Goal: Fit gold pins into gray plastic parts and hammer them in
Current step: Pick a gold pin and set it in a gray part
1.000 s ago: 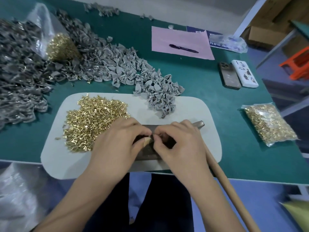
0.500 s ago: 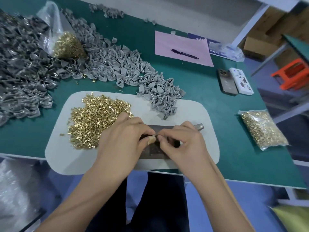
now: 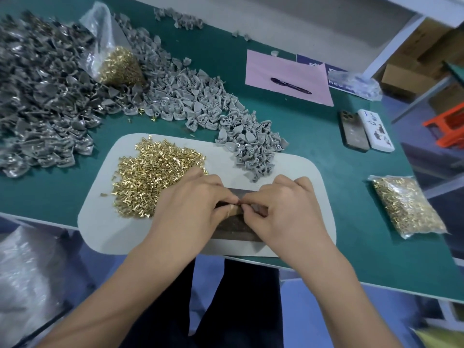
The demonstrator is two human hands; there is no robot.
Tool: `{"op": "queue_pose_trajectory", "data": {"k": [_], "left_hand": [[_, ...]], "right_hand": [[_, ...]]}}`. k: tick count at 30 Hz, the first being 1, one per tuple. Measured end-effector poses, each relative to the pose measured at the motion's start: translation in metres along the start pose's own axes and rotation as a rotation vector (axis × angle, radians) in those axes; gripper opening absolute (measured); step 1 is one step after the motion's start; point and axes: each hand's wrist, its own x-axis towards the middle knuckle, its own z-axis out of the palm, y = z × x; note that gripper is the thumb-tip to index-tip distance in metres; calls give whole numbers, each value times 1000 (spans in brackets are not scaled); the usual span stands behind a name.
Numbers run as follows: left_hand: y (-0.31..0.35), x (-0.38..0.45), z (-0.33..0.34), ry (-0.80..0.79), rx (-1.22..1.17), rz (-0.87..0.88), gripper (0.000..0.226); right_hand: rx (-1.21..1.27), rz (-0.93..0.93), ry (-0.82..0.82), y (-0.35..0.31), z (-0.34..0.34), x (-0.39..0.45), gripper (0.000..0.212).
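Your left hand (image 3: 190, 209) and right hand (image 3: 286, 209) meet fingertip to fingertip just below the middle of the frame, over the dark metal block (image 3: 233, 227) lying on the pale mat (image 3: 100, 222). Both are curled into a pinch at one small spot. What sits between them is mostly hidden; a sliver of something small shows at the meeting point. Judged from the task, that is a gray part with a pin being seated, but which hand has which, you cannot tell from here.

Since a second ago: little has changed in the hands. They have stayed locked together over the block and the pinch has tightened slightly. Your view has swung, and the wooden hammer handle that lay under your right forearm no longer shows. So the fitting step is still under way; hammering has not begun.

Supply: loose gold pins (image 3: 155, 179) heaped on the mat, touching your left hand's far side. Light gray plastic parts (image 3: 253, 151) spill onto the mat's upper right edge, near your right hand. A larger darker heap of parts (image 3: 42, 106) fills the upper left. A sealed bag of pins (image 3: 406, 204) lies at the right.

Next calls for freeing your right hand to take the hammer.
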Motion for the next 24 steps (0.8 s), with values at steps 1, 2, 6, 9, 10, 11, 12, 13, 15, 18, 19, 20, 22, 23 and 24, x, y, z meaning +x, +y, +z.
{"op": "queue_pose_trajectory", "data": {"k": [1,2,6,9,10,11,12,13,15,18,19,20,22,23,24], "left_hand": [[-1,-1,0,2,-10,-2,11],[-2,-1,1,6,-20,-6,11],[-5,-2,2,11,-35,-22,14],[-5,-4,4,23,-43,-21,16],[-4,-5,5,31,-43,-17,16],[-4,-6,5,39,-44,-9,17],[-4,-6,6,41,-46,-3,17],[-4,-6,6,35,-46,0,18],[-6,-5,6,19,-43,0,20],[-5,-4,6,22,-45,35,29],[-5,-5,7,25,-57,49,31],[-5,-6,9,28,-73,53,31],[-6,-9,11,32,-96,40,30],[-6,-9,12,36,-100,37,30],[-7,-9,12,40,-101,41,31]], "right_hand": [[22,23,-7,1,1,-1,14],[33,39,-7,1,3,-2,15],[93,108,-6,4,7,-3,18],[131,126,9,4,12,-6,16],[137,121,13,3,13,-7,15],[167,110,27,3,15,-9,15],[241,108,67,5,16,-12,12],[342,133,133,8,17,-17,10],[482,280,331,22,20,-30,9],[395,596,427,51,30,-55,10],[327,681,378,57,35,-62,17],[283,728,313,61,40,-67,26],[273,744,228,61,50,-72,36],[268,732,213,60,53,-73,37],[249,720,215,58,56,-72,36]]}}
